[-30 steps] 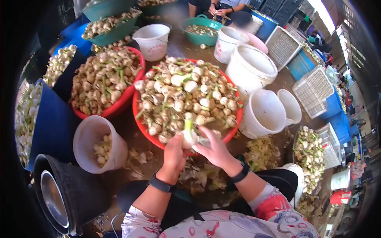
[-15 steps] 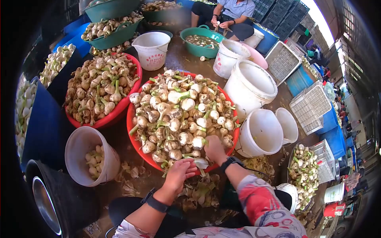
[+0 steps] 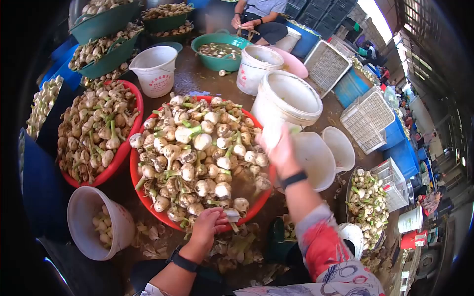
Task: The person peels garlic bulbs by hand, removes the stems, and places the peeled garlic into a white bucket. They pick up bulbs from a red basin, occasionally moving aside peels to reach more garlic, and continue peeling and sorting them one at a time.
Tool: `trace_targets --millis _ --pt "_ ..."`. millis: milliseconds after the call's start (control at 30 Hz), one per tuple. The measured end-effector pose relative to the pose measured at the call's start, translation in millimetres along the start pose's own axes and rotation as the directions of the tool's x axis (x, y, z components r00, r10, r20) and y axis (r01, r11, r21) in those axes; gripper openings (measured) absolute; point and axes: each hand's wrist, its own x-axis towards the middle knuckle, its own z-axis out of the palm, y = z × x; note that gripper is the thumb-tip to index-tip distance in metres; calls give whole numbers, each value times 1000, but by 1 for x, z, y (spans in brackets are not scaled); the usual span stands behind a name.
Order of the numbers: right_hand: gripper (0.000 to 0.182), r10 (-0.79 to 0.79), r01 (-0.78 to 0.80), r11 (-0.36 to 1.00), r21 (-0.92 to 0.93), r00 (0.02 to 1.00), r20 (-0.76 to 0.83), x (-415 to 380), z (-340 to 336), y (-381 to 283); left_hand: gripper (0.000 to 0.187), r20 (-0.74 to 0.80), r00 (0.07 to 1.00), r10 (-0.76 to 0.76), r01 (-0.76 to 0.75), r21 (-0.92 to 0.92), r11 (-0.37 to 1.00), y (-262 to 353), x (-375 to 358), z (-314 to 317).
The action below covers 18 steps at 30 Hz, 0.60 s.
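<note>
A wide red basin (image 3: 143, 193) heaped with soil-marked garlic bulbs (image 3: 185, 148) stands before me. My right hand (image 3: 280, 153), smeared by motion, is over the basin's right rim, closed around a whitish garlic bulb (image 3: 271, 134) near the white buckets. My left hand (image 3: 209, 227) is at the basin's near edge, palm partly up, fingers loosely stretched and apart with nothing in them. Close to its fingertips is a small pale, flat, blade-like piece (image 3: 232, 215); what holds it up is hidden.
Several white buckets (image 3: 287, 98) stand to the right, and one bucket (image 3: 101, 222) with peeled garlic is at lower left. A second red tub (image 3: 136, 106) of garlic stands left. Opposite sits a person (image 3: 256, 22) beside a green basin (image 3: 200, 48). Skins (image 3: 242, 246) litter the floor.
My right hand has risen from the garlic at the basin's near right side towards the white buckets, carrying a bulb. My left hand stays by the near rim. The view has shifted.
</note>
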Motion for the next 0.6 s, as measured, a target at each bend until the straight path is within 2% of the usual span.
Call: trace_targets --millis 33,67,100,133,167,200,233,267,300,367,400,467,500,567,600 --pt "46 -175 148 979 143 962 207 6 27 -34 25 -11 1000 -12 12 6 1000 -1 0 0" --pt "56 -213 217 976 -33 972 104 2 45 -60 24 -10 1000 -21 21 -8 1000 -1 0 2" --pt "56 -222 227 973 -36 969 106 19 18 -58 24 0 1000 -17 17 -7 1000 0 -1 3" --pt "52 -209 339 561 -755 941 267 51 -30 -44 24 -4 1000 -9 9 -2 1000 1 -1 3" --pt "49 -85 330 -265 -906 928 363 65 -55 -37 23 -6 1000 7 -7 0 1000 4 -1 4" --pt "45 -290 333 -286 -898 863 413 -2 -42 -11 23 -19 1000 8 -9 -10 1000 6 0 4" --pt "46 -6 160 -533 -831 981 193 -15 -63 7 23 -13 1000 21 -21 -14 1000 4 0 3" --pt "50 202 223 -681 -697 973 114 -20 -91 29 23 -7 999 36 -35 11 999 3 1 3" --pt "48 272 154 -632 -760 962 -31 -43 -90 44 23 -4 999 42 -42 43 998 3 2 3" --pt "39 -24 45 -645 -762 997 79 -71 -92 85 23 -1 1000 25 -25 56 998 -3 -3 6" --pt "37 -92 143 -592 -793 966 243 -80 -97 108 23 4 1000 20 -20 65 998 -8 -4 5" --pt "40 -196 407 -464 -786 818 540 -89 -88 121 23 -2 1000 15 -15 88 996 -9 -7 4" --pt "40 -195 408 -455 -791 822 536 -81 -88 116 23 -12 1000 26 -25 90 996 -9 -11 6" --pt "44 -121 169 -252 -953 971 204 -62 -90 108 23 -19 999 40 -38 109 993 -10 -16 6" --pt "45 -148 105 -299 -949 977 154 -55 -89 114 23 -6 999 45 -44 113 993 -11 -17 6"
